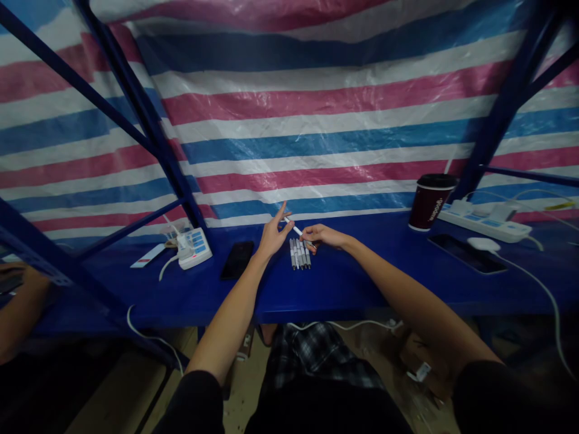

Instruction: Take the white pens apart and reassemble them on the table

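A slim white pen (295,228) is held slantwise above the blue table between my two hands. At its upper left end is my left hand (272,236), thumb and fingers closed on it, with the index finger pointing up and away. My right hand (327,235) pinches the lower right end, its fingertips curled round the pen. Just below, several grey and white pens (300,255) lie side by side in a row on the table, their dark tips toward me. My right fingers partly cover the row's upper right corner.
Left on the blue table (280,301) lie a black phone (237,260) and a power strip (195,248). To the right stand a dark red cup (430,202) with a straw, another phone (467,253) and a long power strip (486,223). Another person's arm (25,307) shows far left.
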`<act>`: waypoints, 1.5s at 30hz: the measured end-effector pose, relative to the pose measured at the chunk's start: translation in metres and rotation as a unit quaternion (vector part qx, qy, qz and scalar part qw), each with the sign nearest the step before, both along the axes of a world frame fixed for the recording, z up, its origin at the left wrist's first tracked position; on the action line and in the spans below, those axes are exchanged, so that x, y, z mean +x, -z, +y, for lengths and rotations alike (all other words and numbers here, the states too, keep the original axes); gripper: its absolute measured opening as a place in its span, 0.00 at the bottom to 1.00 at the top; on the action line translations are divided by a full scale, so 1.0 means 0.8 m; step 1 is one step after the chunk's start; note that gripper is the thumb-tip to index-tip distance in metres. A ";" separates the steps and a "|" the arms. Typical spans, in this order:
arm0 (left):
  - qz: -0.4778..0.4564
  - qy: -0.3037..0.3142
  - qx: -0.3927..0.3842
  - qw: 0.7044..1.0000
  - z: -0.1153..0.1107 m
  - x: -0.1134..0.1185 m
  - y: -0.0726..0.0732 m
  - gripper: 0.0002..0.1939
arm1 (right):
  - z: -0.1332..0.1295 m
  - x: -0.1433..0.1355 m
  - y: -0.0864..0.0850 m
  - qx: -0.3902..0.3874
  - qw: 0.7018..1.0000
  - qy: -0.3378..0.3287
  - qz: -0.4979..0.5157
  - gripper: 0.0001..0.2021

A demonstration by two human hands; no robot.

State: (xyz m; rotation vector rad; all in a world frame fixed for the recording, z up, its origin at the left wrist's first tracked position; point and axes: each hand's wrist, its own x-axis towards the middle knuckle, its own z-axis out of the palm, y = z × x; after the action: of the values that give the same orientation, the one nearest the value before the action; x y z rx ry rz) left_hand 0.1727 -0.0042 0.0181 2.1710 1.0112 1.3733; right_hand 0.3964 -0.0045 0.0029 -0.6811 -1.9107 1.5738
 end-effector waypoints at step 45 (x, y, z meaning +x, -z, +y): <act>0.194 -0.151 -0.366 0.898 0.004 -0.005 0.003 0.31 | -0.006 0.013 -0.025 0.109 0.880 0.242 -0.395 0.17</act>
State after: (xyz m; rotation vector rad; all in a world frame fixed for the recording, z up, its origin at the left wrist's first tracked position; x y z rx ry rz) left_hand 0.1685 -0.0011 0.0158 1.7555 1.7313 0.4918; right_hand 0.4068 -0.0092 0.0227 -1.7302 -2.1459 0.7831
